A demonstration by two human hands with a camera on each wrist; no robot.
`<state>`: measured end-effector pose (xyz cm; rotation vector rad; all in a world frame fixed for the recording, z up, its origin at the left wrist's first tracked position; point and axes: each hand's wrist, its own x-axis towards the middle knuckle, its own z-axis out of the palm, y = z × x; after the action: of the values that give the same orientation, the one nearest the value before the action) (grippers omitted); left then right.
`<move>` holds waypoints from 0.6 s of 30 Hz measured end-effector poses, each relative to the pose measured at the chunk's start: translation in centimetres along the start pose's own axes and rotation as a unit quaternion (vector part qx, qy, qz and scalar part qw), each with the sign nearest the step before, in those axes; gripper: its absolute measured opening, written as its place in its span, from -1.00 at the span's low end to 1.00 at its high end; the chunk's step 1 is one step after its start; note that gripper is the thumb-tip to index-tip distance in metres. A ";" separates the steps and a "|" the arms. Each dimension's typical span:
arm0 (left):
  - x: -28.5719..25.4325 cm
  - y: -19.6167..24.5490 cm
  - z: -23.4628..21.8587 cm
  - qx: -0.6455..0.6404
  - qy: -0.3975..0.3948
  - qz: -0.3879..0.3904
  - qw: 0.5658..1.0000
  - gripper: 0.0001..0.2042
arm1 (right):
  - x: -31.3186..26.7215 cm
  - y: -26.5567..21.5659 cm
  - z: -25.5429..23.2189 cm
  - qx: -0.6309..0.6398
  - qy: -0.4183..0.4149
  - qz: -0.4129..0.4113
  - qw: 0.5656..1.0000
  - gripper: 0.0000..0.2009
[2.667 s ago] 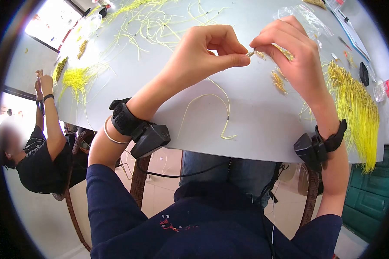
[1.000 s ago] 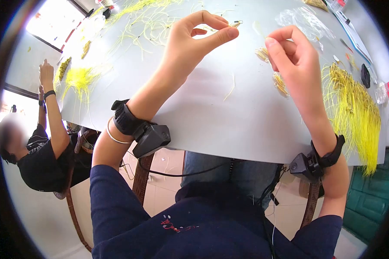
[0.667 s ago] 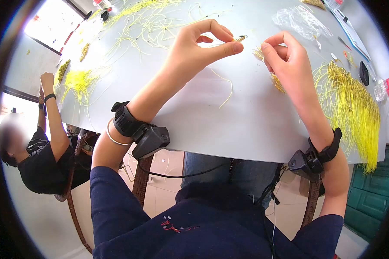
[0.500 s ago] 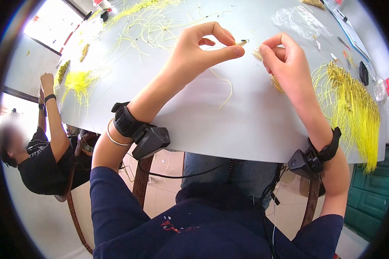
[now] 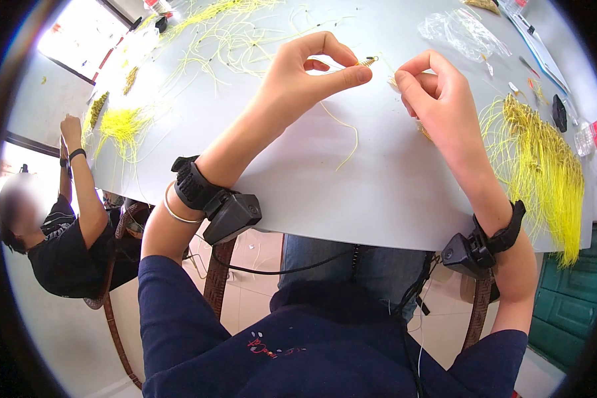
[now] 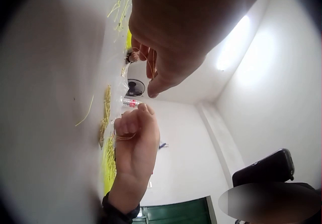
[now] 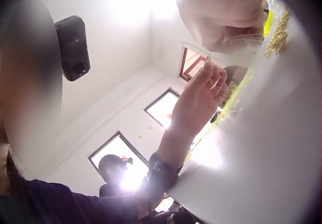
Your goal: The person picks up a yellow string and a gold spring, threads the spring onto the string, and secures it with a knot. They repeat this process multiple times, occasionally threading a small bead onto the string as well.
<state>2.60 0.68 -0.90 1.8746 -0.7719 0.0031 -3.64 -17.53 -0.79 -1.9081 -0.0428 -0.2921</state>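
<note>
Between its thumb and index finger, my left hand (image 5: 305,74) pinches a small gold spring (image 5: 367,62) with a black bit at its tip. A thin yellow line (image 5: 356,136) hangs below that hand, curving over the table. To the right, separated by a small gap, my right hand (image 5: 441,96) has thumb and index together and its other fingers curled. A fine line (image 6: 126,138) crosses this right hand (image 6: 137,146) in the left wrist view; its gripped end is hidden. Gold springs (image 5: 425,132) lie partly covered beside the right hand.
A bundle of yellow lines with gold tops (image 5: 544,159) lies at the right, near a bottle (image 5: 592,137). Clear plastic bags (image 5: 461,33) lie at the back. Loose lines (image 5: 229,43) spread back left. Another person (image 5: 66,245) sits at the left.
The hands, which met at the spring earlier, are now apart. The spring stays in my left hand, and the line with a dark bit no longer lies near the table's front edge.
</note>
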 end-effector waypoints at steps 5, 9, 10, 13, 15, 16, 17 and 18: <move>0.0 -0.5 0.1 0.015 -0.012 0.032 0.999 -0.78 | 0.2 0.5 -0.1 -0.009 0.012 -0.009 1.000 -0.90; -0.1 -0.2 0.2 0.009 -0.012 0.029 0.999 -0.79 | 0.2 0.6 -0.1 -0.009 0.007 -0.015 1.000 -0.90; 0.0 -0.3 0.3 0.001 -0.015 0.025 1.000 -0.80 | 0.2 0.5 -0.1 -0.012 0.005 -0.011 1.000 -0.89; 0.0 -0.3 0.2 -0.008 -0.020 0.020 1.000 -0.81 | 0.3 0.7 0.0 -0.007 -0.001 -0.006 1.000 -0.89; 0.0 -0.2 0.2 -0.009 -0.021 0.019 1.000 -0.81 | 0.3 0.7 0.0 -0.008 0.001 -0.008 1.000 -0.89; 0.0 -0.3 0.2 -0.009 -0.022 0.021 1.000 -0.81 | 0.3 0.6 0.0 -0.009 0.001 -0.010 1.000 -0.89; 0.0 -0.3 0.2 -0.008 -0.022 0.022 0.999 -0.81 | 0.3 0.7 0.0 -0.009 0.002 -0.010 1.000 -0.89; 0.0 -0.3 0.2 -0.008 -0.022 0.023 0.999 -0.81 | 0.3 0.6 0.0 -0.008 -0.001 -0.011 1.000 -0.89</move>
<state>2.67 0.59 -1.28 1.8470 -0.8427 -0.0168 -3.27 -17.80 -1.32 -1.9255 -0.0618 -0.3068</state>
